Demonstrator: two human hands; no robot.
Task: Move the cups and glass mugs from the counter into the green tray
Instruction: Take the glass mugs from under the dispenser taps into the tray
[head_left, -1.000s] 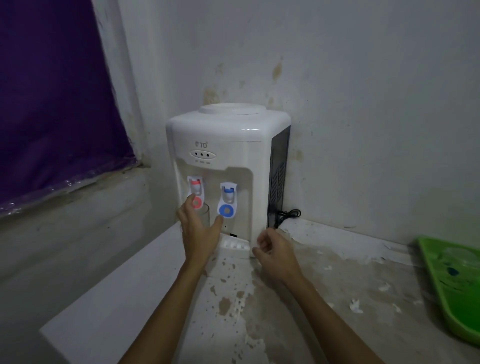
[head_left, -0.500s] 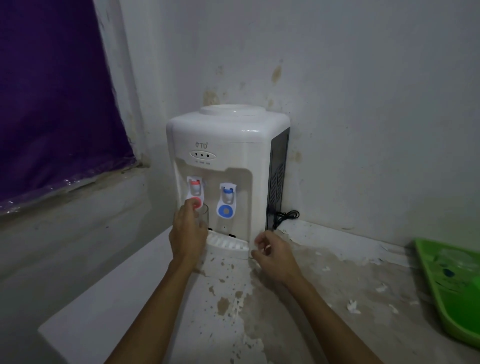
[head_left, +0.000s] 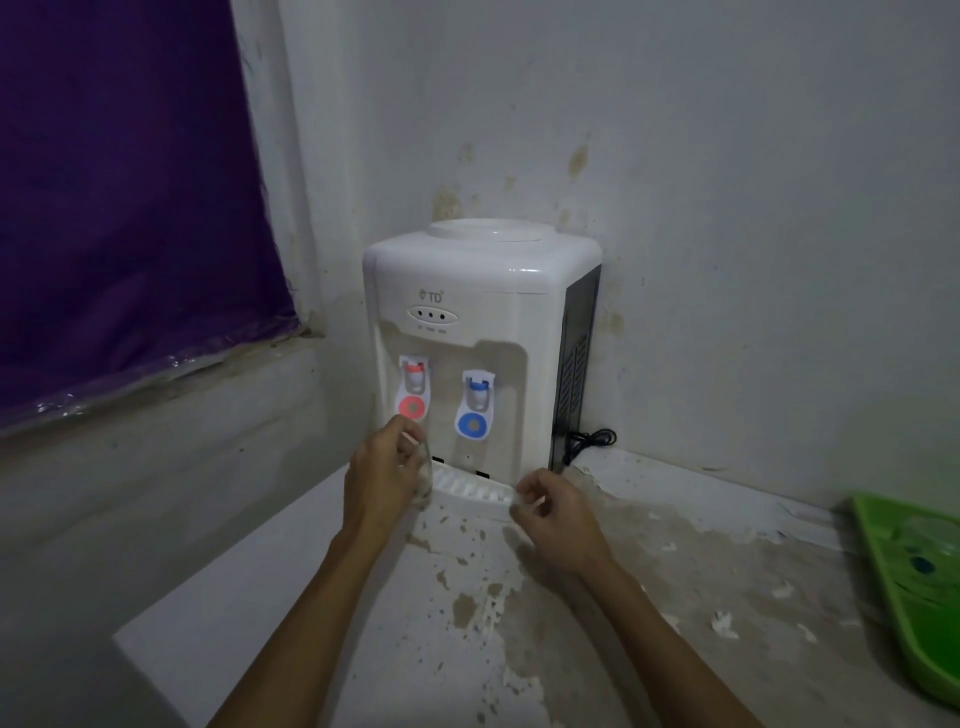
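My left hand (head_left: 382, 480) is wrapped around a clear glass (head_left: 423, 470), held just in front of the dispenser's drip tray below the red tap. My right hand (head_left: 553, 514) hovers loosely curled beside the drip tray, holding nothing. The green tray (head_left: 883, 556) lies at the far right edge of the counter, partly cut off; a clear glass item (head_left: 930, 535) with a blue mark seems to rest inside it.
A white water dispenser (head_left: 483, 332) with red and blue taps stands in the corner against the wall, its black cord (head_left: 589, 441) trailing at the right. The stained counter (head_left: 467, 623) stretches from it to the tray. A purple-covered window (head_left: 114, 182) is on the left.
My left hand has pulled the glass down and back from under the red tap to the front of the drip tray. My right hand has stayed near the drip tray's right corner.
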